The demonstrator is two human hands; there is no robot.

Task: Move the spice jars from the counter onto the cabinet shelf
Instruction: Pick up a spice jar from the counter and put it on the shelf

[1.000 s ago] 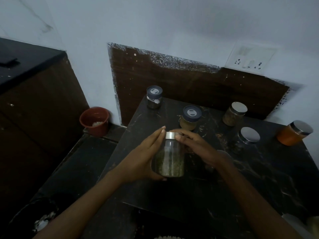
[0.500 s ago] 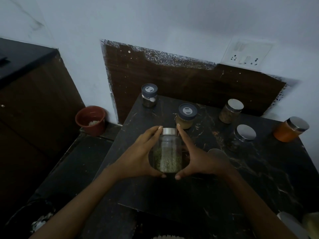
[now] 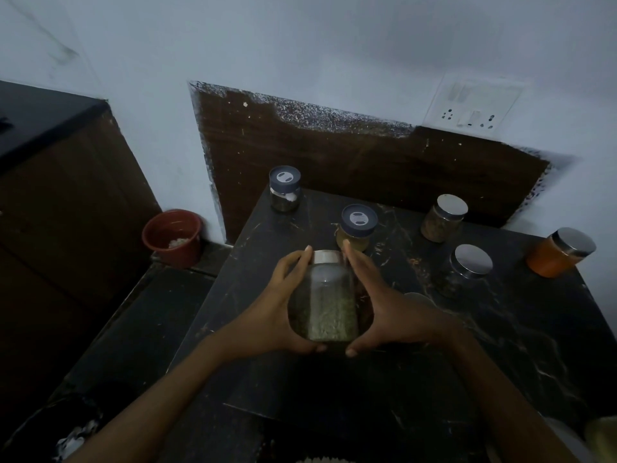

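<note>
Spice jar [image 3: 325, 305] gripped between my left hand [image 3: 270, 315] and right hand [image 3: 387, 309], both curled round it, over counter [image 3: 500, 345]; likely guards against tipping.

The counter [image 3: 521, 345] is black with thin white veining — the panel [image 3: 367, 168] dark brown with wood grain. The glass jar [image 3: 325, 309] shows olive-green contents under a silver lid; the orange jar [image 3: 551, 259] is silver-lidded too, and the pot [image 3: 173, 255] is brick-red.
</note>
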